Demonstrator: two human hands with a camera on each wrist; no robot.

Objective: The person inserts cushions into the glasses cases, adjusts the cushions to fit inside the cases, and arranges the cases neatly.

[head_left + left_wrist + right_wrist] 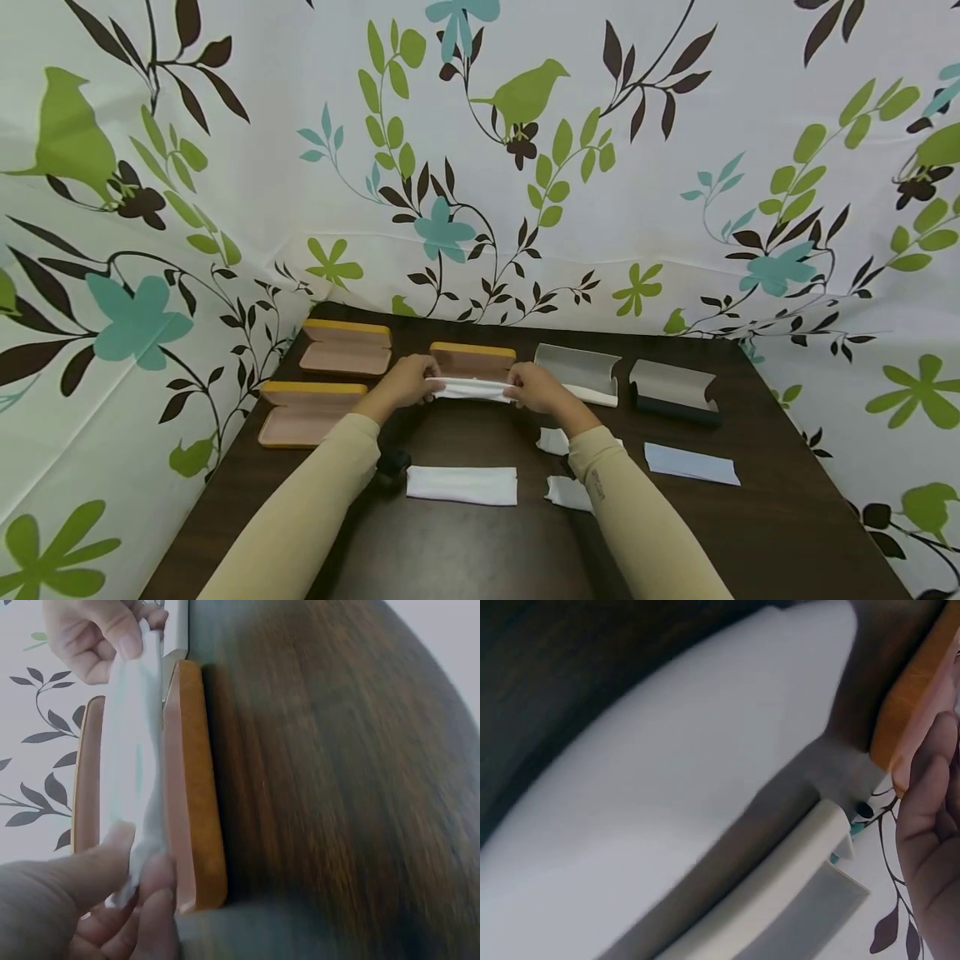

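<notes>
A folded white cloth (471, 389) is stretched between both hands, just above an open orange glasses case (472, 351) at the back of the table. My left hand (407, 381) pinches its left end between thumb and fingers. The other end is pinched by my right hand (538, 388). In the left wrist view the cloth (135, 750) runs lengthwise over the pink-lined case (201, 787), both hands at its ends. Only part of the right hand (930, 825) shows in the right wrist view, beside the orange case; its cloth is hidden there.
Two more open orange cases (348, 327) (315, 388) stand at left. Right of the hands are an open white case (581, 371) and a black one (675, 404). Nearer lie a white cloth (461, 485), a bluish cloth (692, 463) and white pieces (570, 493) partly behind the right forearm.
</notes>
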